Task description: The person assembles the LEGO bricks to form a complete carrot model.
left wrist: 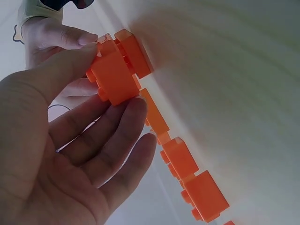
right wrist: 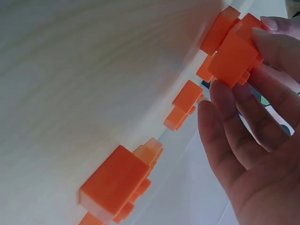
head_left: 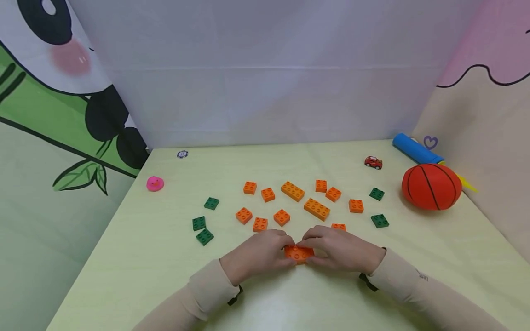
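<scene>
Close to the near side of the table, both hands meet at an orange toy building brick (head_left: pixel 299 254), studs facing up. My left hand (head_left: pixel 265 252) pinches its left end between thumb and fingertips. From the other side, my right hand (head_left: pixel 340 248) pinches the right end. The left wrist view shows the held orange brick (left wrist: pixel 117 77) between left thumb and fingers, with the right hand (left wrist: pixel 49 40) beyond. In the right wrist view, the right thumb and fingers hold the orange brick (right wrist: pixel 233 58). I cannot tell whether the hands share one brick or hold two touching bricks.
Several small orange bricks (head_left: pixel 282 217) and two longer orange ones (head_left: pixel 317 209) lie beyond the hands. Green bricks (head_left: pixel 204 236) lie left and right. A toy basketball (head_left: pixel 431 186), blue cylinder (head_left: pixel 417 148), red toy car (head_left: pixel 373 162), pink toy (head_left: pixel 155 184) and chip (head_left: pixel 182 154) sit farther out.
</scene>
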The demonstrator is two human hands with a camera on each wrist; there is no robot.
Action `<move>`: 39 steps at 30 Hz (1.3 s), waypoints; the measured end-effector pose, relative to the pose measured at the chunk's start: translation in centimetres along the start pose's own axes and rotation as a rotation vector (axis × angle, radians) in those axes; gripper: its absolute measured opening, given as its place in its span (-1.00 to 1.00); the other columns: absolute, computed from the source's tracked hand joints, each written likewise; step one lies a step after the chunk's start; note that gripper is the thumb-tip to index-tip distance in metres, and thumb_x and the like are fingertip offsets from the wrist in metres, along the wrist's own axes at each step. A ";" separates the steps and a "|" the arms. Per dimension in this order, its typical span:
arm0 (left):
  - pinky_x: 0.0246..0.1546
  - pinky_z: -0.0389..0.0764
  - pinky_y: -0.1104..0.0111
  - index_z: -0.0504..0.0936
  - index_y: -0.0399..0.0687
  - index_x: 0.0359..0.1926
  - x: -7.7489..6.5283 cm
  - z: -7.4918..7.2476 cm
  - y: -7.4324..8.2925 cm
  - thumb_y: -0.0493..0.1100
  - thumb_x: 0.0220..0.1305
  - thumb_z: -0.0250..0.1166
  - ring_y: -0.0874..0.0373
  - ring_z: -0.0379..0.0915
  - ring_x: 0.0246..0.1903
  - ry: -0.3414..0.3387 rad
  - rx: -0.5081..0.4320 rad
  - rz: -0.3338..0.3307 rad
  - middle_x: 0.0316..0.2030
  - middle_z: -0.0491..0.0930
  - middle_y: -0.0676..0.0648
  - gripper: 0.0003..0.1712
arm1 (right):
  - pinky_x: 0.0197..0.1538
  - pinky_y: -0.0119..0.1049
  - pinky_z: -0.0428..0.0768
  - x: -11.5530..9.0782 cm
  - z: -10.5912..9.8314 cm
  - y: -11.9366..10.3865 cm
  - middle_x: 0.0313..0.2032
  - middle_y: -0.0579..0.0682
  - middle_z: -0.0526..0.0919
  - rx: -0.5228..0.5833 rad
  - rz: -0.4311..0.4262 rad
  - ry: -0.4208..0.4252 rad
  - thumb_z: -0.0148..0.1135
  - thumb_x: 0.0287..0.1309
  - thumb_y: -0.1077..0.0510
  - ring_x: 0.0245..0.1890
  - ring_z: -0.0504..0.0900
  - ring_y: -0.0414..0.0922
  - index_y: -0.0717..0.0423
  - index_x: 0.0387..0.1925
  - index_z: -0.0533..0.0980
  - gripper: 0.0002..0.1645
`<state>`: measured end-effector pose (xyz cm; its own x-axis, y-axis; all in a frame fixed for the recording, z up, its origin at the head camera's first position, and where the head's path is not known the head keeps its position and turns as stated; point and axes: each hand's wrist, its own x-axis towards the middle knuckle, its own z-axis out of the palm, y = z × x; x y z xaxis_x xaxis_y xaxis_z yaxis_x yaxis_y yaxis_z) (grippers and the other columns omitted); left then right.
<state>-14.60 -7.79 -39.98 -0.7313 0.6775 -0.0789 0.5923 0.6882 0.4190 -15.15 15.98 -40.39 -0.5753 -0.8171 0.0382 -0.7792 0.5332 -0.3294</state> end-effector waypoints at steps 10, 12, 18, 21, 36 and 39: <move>-0.27 0.51 0.54 0.72 0.03 -0.08 0.6 0.1 -0.4 0.03 0.22 0.44 0.34 0.42 -0.38 -0.006 -0.027 -0.004 -0.34 0.58 0.20 -0.70 | 0.12 -0.24 0.60 0.1 -0.3 0.2 0.03 -0.17 0.60 0.042 0.047 -0.024 0.33 0.28 -0.02 0.06 0.55 -0.20 -0.05 0.15 0.61 -0.57; -0.26 0.51 0.54 0.72 0.03 -0.06 0.8 0.1 -0.5 0.04 0.22 0.44 0.33 0.42 -0.37 -0.010 -0.032 -0.008 -0.32 0.58 0.19 -0.68 | 0.11 -0.26 0.60 0.2 -0.3 0.3 0.02 -0.19 0.60 0.048 0.062 -0.026 0.33 0.28 -0.02 0.05 0.54 -0.21 -0.06 0.16 0.62 -0.56; -0.30 0.51 0.52 0.71 -0.01 -0.02 1.7 -0.1 -0.9 0.01 0.22 0.45 0.29 0.42 -0.38 -0.047 -0.083 -0.048 -0.35 0.55 0.20 -0.65 | 0.03 -0.37 0.60 0.6 -0.2 0.8 -0.07 -0.26 0.57 0.064 0.094 -0.024 0.34 0.26 -0.04 -0.08 0.53 -0.30 -0.07 0.15 0.62 -0.56; -0.33 0.50 0.50 0.71 -0.03 -0.03 1.9 -0.2 -1.0 0.00 0.22 0.45 0.28 0.41 -0.40 -0.052 -0.105 -0.062 -0.38 0.54 0.20 -0.65 | 0.00 -0.39 0.59 0.7 -0.3 0.9 -0.10 -0.28 0.55 0.067 0.098 -0.027 0.34 0.26 -0.06 -0.11 0.51 -0.31 -0.07 0.14 0.63 -0.56; -0.38 0.46 0.47 0.68 -0.03 -0.11 2.4 -0.3 -0.5 -0.06 0.24 0.41 0.27 0.37 -0.42 -0.068 -0.047 -0.053 -0.40 0.50 0.15 -0.75 | 0.10 -0.03 0.60 2.1 -3.0 4.0 0.08 0.00 0.63 0.096 0.421 0.073 0.25 0.34 -0.06 0.06 0.59 -0.02 0.06 0.25 0.51 -0.47; -0.35 0.47 0.48 0.68 -0.04 -0.09 2.3 -0.3 -0.5 -0.07 0.25 0.40 0.27 0.39 -0.41 -0.062 -0.047 -0.049 -0.37 0.52 0.15 -0.75 | 0.09 0.02 0.59 3.1 -3.7 5.1 0.10 0.10 0.60 0.017 0.502 0.069 0.25 0.34 -0.04 0.06 0.58 0.05 0.11 0.30 0.45 -0.42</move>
<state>-16.72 -6.64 -40.08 -0.7355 0.6594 -0.1555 0.5392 0.7087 0.4550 -21.86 16.95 -38.50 -0.8934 -0.4442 -0.0671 -0.3984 0.8525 -0.3385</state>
